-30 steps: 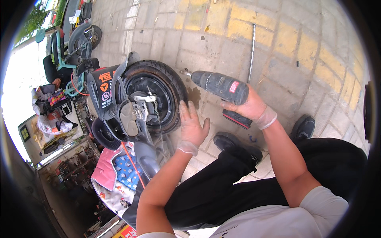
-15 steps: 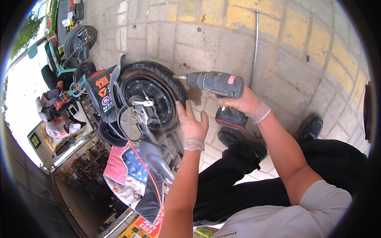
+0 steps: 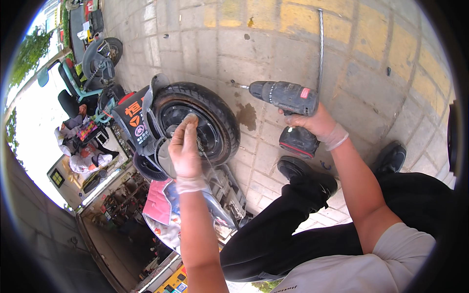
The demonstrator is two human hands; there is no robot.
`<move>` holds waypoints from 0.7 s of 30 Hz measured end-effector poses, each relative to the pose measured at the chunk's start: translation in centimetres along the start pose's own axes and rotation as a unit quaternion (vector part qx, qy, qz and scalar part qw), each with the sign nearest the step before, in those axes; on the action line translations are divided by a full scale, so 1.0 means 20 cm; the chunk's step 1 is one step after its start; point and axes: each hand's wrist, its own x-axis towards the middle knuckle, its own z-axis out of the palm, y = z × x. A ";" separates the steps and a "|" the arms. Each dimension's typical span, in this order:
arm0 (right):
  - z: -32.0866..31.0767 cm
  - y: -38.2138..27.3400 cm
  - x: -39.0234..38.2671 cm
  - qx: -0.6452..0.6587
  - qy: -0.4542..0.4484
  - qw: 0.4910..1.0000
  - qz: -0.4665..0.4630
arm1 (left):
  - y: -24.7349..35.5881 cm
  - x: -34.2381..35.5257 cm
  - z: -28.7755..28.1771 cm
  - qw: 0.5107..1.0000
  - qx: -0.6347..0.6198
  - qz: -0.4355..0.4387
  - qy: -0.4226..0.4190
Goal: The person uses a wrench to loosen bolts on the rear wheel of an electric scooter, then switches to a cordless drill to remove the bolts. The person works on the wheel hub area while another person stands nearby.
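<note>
My right hand (image 3: 316, 122) grips a black cordless drill (image 3: 287, 96) by its handle, finger near the trigger. The drill lies level over the paving, its bit pointing left and clear of the tyre. In front of the rear wheel (image 3: 231, 122) of an electric scooter, my left hand (image 3: 185, 152) has its fingers pinched together by the hub. Whatever is between those fingertips, if anything, is too hidden to make out. Thin see-through gloves cover both hands. The hand and forearm block part of the hub and the scooter's frame.
A long twisted metal rod (image 3: 321, 53) lies on the paving beyond the drill. A wet stain (image 3: 245, 116) marks the bricks beside the tyre. A patterned pink quilted cover (image 3: 159, 202) hangs at the scooter. Another scooter (image 3: 97, 61) stands far left. My shoes (image 3: 305, 175) are near the drill's battery.
My left hand has moved left from beside the tyre to the hub, its spread fingers closing into a pinch. In the picture, the drill and right hand sit slightly farther right.
</note>
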 end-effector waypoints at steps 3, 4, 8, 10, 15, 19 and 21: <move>-0.02 -0.01 0.00 0.027 0.018 0.999 -0.005 | 0.14 0.02 -0.04 0.878 -0.393 -0.133 -0.237; -0.03 -0.02 0.00 0.042 0.019 0.999 -0.013 | 0.16 0.01 -0.03 0.828 -0.493 -0.123 -0.238; -0.02 -0.04 -0.01 0.064 0.019 0.997 -0.035 | 0.18 -0.04 0.03 0.838 -0.500 -0.122 -0.179; -0.02 -0.05 -0.02 0.068 0.025 0.997 -0.032 | 0.19 -0.05 0.07 0.845 -0.485 -0.120 -0.188; -0.02 -0.11 -0.05 0.092 0.033 0.995 -0.035 | 0.21 -0.02 0.10 0.840 -0.497 -0.094 -0.197; 0.01 -0.21 -0.09 0.093 0.020 0.994 -0.049 | 0.17 0.05 0.09 0.868 -0.476 -0.109 -0.092; 0.05 -0.26 -0.11 0.106 0.021 0.993 -0.048 | 0.14 0.06 0.10 0.886 -0.438 -0.151 0.005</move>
